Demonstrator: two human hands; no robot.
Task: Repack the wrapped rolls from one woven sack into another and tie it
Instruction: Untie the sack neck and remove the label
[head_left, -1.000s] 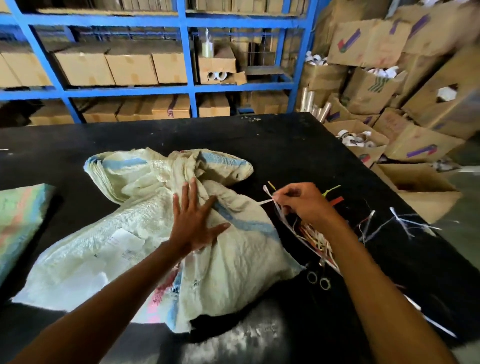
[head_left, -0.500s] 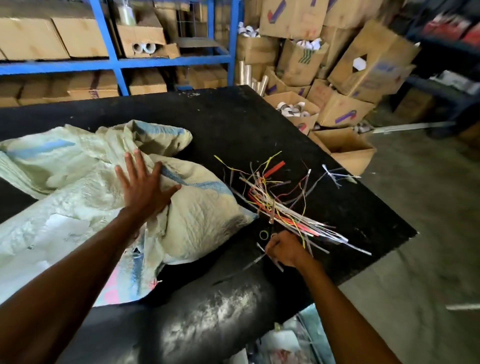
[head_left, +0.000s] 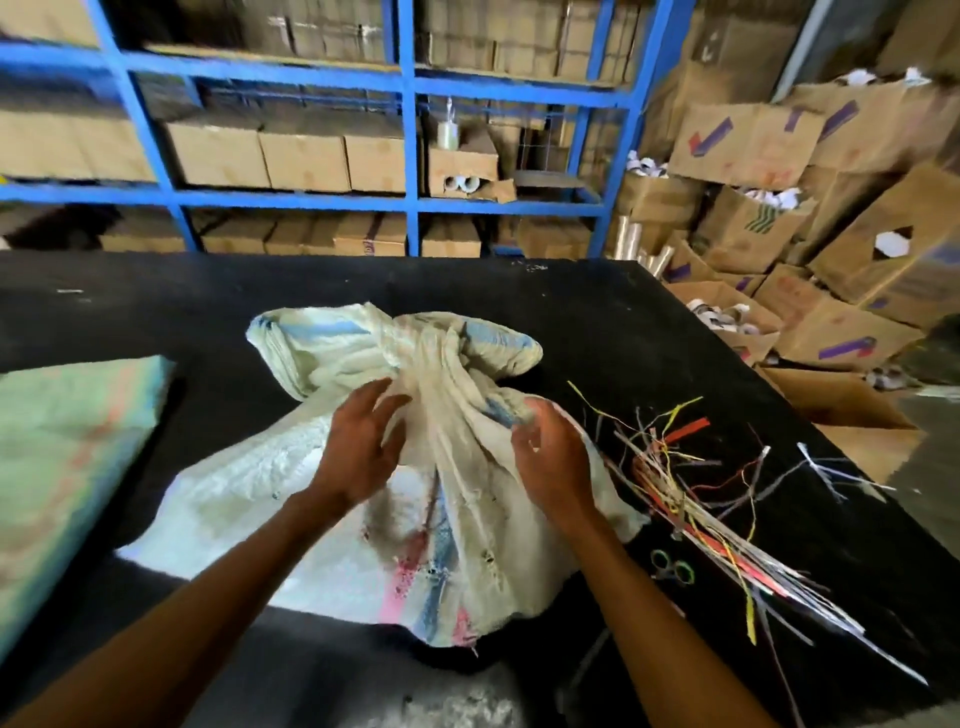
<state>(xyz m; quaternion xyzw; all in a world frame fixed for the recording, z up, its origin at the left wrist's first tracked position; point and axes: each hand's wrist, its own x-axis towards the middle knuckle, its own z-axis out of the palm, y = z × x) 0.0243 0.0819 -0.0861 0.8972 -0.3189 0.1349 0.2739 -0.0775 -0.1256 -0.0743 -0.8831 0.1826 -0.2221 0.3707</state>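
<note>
A pale woven sack (head_left: 395, 525) with blue stripes and red print lies full on the black table (head_left: 597, 322). Its mouth is gathered into a twisted neck (head_left: 431, 374). My left hand (head_left: 358, 447) rests with relaxed, spread fingers against the left of the neck. On the neck's right side my right hand (head_left: 550, 457) has its fingers curled, with what looks like a pale tie strip pinched at the tips; blur hides the detail. A second, greenish woven sack (head_left: 67, 457) lies flat at the left. No rolls show.
A loose pile of coloured tie strips (head_left: 691, 499) lies right of the sack, with green-handled scissors (head_left: 672, 567) beside it. Blue shelving (head_left: 410, 202) with cartons stands behind the table. Open cardboard boxes (head_left: 737, 317) crowd the floor past the right edge.
My right hand left the strip pile and the table's near edge and came up to the sack's neck. My left hand slid from the sack's body to the neck.
</note>
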